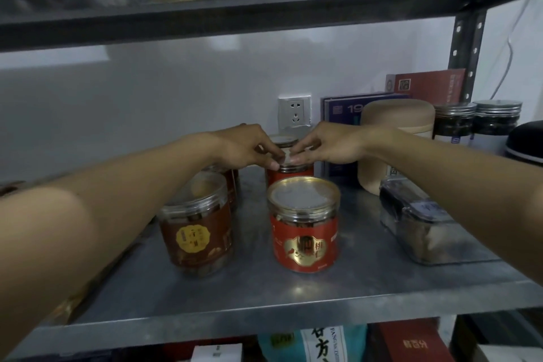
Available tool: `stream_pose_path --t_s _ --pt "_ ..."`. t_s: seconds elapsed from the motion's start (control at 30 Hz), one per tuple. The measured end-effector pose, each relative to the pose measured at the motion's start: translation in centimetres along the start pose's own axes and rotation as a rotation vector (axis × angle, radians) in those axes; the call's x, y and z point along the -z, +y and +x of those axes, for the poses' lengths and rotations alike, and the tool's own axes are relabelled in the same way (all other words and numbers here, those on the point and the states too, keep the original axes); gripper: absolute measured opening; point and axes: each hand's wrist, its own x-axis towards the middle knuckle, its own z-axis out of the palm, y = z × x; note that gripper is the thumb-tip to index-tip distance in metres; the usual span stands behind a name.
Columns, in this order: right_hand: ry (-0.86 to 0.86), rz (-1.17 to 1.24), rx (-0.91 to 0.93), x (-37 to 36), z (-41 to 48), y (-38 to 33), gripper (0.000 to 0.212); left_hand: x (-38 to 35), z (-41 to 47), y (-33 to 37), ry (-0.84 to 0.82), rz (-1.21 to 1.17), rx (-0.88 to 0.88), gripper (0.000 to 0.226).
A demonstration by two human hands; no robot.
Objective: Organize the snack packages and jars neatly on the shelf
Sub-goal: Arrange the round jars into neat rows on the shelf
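Grey metal shelf (293, 297), dim light. Both arms reach in from the front. Left hand (244, 145) and right hand (329, 142) meet over the lid of the rear red jar (289, 173), fingers of each curled and pinching the lid rim from opposite sides. Another small lidded jar sits just behind it, mostly hidden by the hands.

Directly in front of that jar, almost touching, stands a front red jar (304, 223), gold-rimmed clear lid, upright. To its left, a brown jar (197, 226) with a yellow badge label; the left forearm passes over its top. A further brown jar behind it is largely hidden.

Right side: clear rectangular box (423, 229) with dark contents, lying along the shelf under the right forearm. Behind it a tan round canister (396, 132), books upright against the wall, two dark jars (476, 120) with metal lids. Wall socket (294, 112) just behind the hands.
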Motion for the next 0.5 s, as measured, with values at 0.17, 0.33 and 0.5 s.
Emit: stream_pose_path --t_s 0.17,0.33,0.5 --pt "0.207 0.015 0.035 0.1 -3.2 -1.9 0.059 0.6 -2.3 1.6 0.09 0.055 0.004 0.047" --pt "0.469 0.196 0.103 -2.2 -8.0 -3.5 0.051 0.4 -7.4 4.6 0.359 -0.13 -0.05 0.04" --pt "0.628 0.51 0.122 -6.7 -11.9 -4.0 0.051 -4.8 -12.3 7.1 0.567 -0.456 -0.029 0.046"
